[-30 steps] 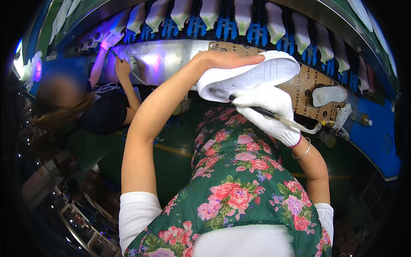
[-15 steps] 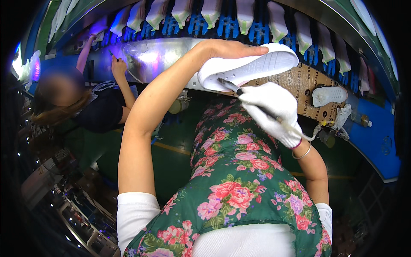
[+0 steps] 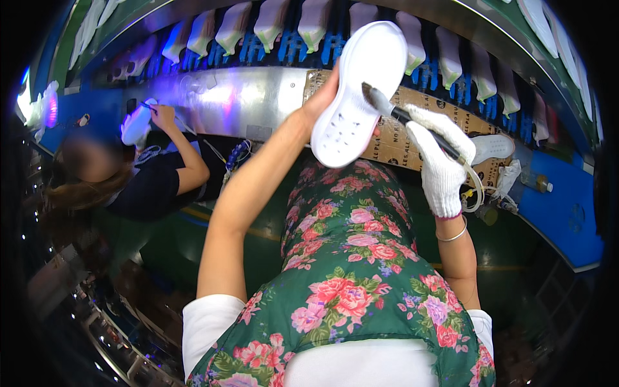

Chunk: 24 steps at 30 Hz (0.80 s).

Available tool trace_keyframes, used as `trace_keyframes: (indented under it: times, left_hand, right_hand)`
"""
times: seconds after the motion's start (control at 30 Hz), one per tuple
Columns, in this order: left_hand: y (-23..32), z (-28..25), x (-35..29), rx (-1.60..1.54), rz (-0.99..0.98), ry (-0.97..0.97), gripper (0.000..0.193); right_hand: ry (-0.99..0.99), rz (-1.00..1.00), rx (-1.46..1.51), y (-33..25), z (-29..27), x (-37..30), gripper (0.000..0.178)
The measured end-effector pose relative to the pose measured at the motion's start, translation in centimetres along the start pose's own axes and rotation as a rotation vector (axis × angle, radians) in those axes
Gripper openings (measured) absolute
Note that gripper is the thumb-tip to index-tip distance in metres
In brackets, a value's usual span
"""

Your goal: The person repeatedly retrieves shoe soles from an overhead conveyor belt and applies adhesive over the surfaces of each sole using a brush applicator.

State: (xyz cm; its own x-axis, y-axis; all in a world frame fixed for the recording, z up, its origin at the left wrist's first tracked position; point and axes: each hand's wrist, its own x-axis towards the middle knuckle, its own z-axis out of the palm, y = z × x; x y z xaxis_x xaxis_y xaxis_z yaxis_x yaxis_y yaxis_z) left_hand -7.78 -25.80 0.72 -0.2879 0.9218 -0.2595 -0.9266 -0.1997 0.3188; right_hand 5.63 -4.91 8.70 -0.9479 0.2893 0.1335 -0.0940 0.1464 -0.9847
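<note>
My bare left hand [image 3: 327,95] is closed on the side of a white shoe sole [image 3: 377,58]. The sole is raised over the bench with its inner face toward me, and a cluster of small marks shows near its lower end. A white knitted glove covers my right hand [image 3: 445,155], whose fingers wrap round the dark handle of a brush [image 3: 400,115]. A thin pale tube [image 3: 478,187] trails below that hand. The bristles touch or nearly touch the middle of the sole.
Printed brown cardboard [image 3: 409,138] covers part of the metal bench [image 3: 258,97]. Another sole [image 3: 496,147], crumpled white material [image 3: 508,177] and a clear bottle [image 3: 538,180] lie at right. Pale shoe uppers [image 3: 274,22] line blue holders behind. At left, a co-worker [image 3: 151,180] handles another sole [image 3: 137,126].
My left hand has turned the sole from lying crosswise to nearly upright, its inner face now toward me. The brush has shifted from one end to the sole's middle; my right hand moved right.
</note>
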Motion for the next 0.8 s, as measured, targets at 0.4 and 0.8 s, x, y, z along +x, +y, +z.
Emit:
trace_keyframes:
  times: [0.4,0.8]
  left_hand:
    - [-7.3,0.4,-2.8,0.059,0.275,0.372,0.042]
    - [-8.8,5.1,-0.7,-0.202,0.616,0.117,0.092]
  right_hand:
    - [-0.279,-0.203,-0.16,-0.2,-0.5,0.6,0.015]
    - [-0.074,-0.374,-0.192,-3.1,0.2,-0.8,0.021]
